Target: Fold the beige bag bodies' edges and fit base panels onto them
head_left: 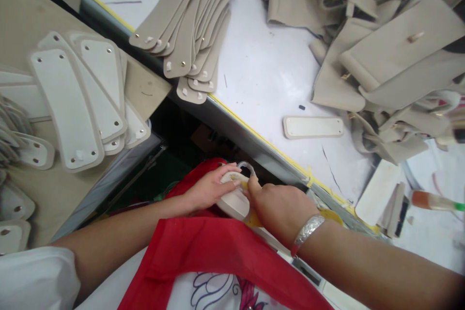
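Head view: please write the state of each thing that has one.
Left hand: gripping pale piece
Right hand: curled at pale piece, grip partly hidden
Pale panels: fanned, overlapping
Beige strips: overlapping, jutting past table edge
Single strip: flat, apart
Beige pieces: heaped loosely
Bracelet: worn, right wrist

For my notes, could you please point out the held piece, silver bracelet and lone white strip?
Held piece [235,203]: head view, its pale face.
Silver bracelet [308,232]: head view, middle of its band.
Lone white strip [313,127]: head view, middle of its white face.

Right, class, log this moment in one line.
left hand: holding pale piece | right hand: at its edge | beige strips: on tabletop
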Tool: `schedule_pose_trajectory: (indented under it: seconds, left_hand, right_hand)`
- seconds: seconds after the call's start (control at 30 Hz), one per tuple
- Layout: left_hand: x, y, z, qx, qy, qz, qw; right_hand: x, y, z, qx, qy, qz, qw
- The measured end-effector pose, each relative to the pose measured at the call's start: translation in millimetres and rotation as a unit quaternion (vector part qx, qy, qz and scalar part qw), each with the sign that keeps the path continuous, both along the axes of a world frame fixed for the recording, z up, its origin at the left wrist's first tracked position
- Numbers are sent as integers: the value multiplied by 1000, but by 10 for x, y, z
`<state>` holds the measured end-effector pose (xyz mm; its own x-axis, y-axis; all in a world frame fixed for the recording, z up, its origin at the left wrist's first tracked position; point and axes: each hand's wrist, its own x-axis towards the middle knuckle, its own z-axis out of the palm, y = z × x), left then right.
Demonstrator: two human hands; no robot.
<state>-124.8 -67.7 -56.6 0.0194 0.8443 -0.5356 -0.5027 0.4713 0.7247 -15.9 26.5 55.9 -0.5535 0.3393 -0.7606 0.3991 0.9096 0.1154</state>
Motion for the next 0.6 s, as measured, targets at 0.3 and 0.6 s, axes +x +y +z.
schedule_pose_trajectory:
  seconds: [0.3, 0.6]
  left_hand:
    - [-482, 287, 29, 35, 52, -214, 975]
    - [-635, 526, 31, 100, 193, -353, 910]
  right_hand:
    - [59, -40, -65, -17, -3, -39, 999]
    - [83, 30, -38, -11, 18, -5, 1000]
